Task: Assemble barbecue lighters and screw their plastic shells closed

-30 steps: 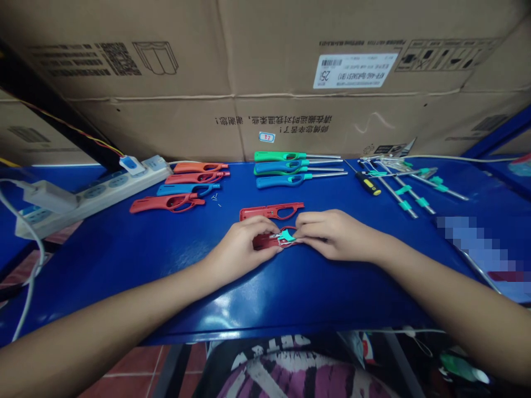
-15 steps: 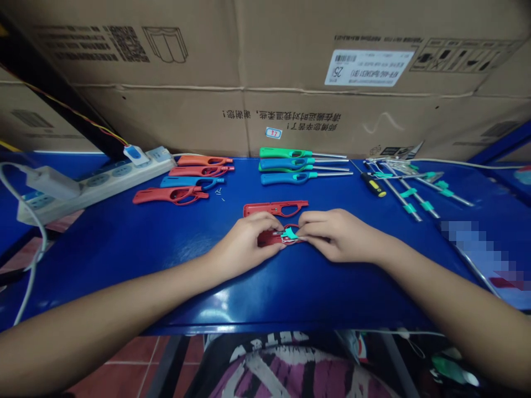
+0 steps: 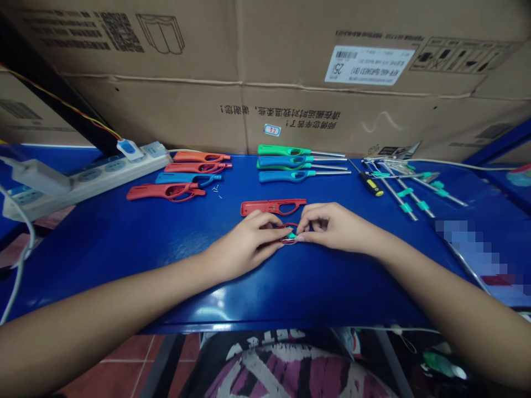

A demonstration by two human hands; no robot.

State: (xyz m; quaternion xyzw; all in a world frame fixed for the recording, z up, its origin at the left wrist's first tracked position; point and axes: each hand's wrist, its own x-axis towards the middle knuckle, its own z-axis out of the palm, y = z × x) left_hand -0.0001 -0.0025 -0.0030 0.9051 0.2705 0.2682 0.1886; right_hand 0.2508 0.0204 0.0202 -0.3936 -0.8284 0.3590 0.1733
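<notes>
My left hand (image 3: 254,241) is closed around the handle end of a red lighter shell half (image 3: 289,241), its fingers hiding most of it. Its thumb reaches over a teal trigger piece (image 3: 291,235) inside the shell. From the other side, my right hand (image 3: 334,226) pinches at the same shell's right end, thumb and index close to the teal piece. What exactly lies between those fingertips is hard to see. Just behind both hands lies the matching red shell half (image 3: 259,207), inner side up, on the blue table (image 3: 199,298).
Back left, several lighter shells (image 3: 166,192) lie beside small screws (image 3: 215,189) and a white power strip (image 3: 95,171). Assembled lighters (image 3: 277,176) rest at the back centre. A screwdriver (image 3: 371,183) and metal lighter tubes (image 3: 405,200) are at right, before a cardboard box (image 3: 286,94).
My left thumb has moved over the teal trigger piece, which now shows less. My right fingers have curled in more around the shell's right end.
</notes>
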